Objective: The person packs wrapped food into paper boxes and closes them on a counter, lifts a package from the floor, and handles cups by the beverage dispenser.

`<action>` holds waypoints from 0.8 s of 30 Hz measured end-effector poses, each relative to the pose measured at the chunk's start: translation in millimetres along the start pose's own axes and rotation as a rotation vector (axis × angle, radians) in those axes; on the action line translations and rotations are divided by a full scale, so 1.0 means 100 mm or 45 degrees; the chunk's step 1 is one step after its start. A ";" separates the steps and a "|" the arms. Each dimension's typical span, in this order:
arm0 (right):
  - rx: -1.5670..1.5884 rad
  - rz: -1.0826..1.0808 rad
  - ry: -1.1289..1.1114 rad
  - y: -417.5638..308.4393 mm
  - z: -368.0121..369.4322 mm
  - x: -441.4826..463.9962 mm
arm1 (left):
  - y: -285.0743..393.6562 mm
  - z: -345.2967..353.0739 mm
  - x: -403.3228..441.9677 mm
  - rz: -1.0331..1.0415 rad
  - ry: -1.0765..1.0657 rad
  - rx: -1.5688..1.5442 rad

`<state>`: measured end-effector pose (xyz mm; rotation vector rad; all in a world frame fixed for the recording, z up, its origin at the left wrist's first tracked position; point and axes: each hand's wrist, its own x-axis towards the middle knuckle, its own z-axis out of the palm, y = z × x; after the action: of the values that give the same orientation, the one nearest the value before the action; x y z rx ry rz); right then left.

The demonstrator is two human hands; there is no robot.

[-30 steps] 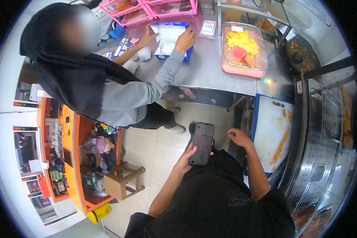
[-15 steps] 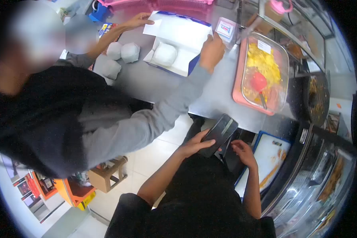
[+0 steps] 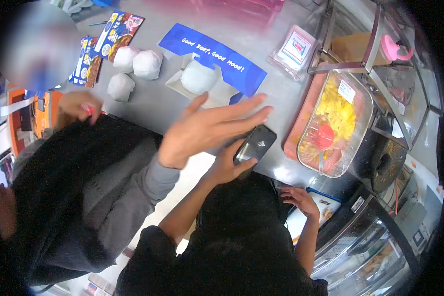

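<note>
1 phone (image 3: 256, 144) gripped in my L hand (image 3: 226, 165), near the surface (image 3: 150, 111) edge; long axis diag., far end pointing away & right. My R hand (image 3: 301, 201) half-open. 3 loose bundles (image 3: 147, 64), approx. round, 1 more in 1 box (image 3: 249, 76); 2 packets (image 3: 116, 37), seemingly.

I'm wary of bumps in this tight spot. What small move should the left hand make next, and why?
Probably ease the phone back toward the body: the left hand holds it near the edge of the counter, and the co-worker's spread hand appears just beside it.
</note>
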<state>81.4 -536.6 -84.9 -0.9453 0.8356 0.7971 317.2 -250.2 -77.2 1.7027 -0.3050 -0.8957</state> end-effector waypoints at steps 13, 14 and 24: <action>-0.397 0.087 -0.083 -0.10 -0.15 0.06 | 0.38 -0.20 0.30 0.470 0.940 0.626; -0.420 0.131 -0.079 -0.11 -0.15 0.05 | 0.49 -0.26 0.36 0.474 1.023 0.694; -0.254 0.114 -0.075 -0.08 -0.19 0.03 | 0.32 -0.16 0.55 0.232 0.757 0.931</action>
<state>84.7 -556.1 -91.2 -1.0605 0.7611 0.9948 373.2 -283.4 -69.5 2.4679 -0.3984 -0.0941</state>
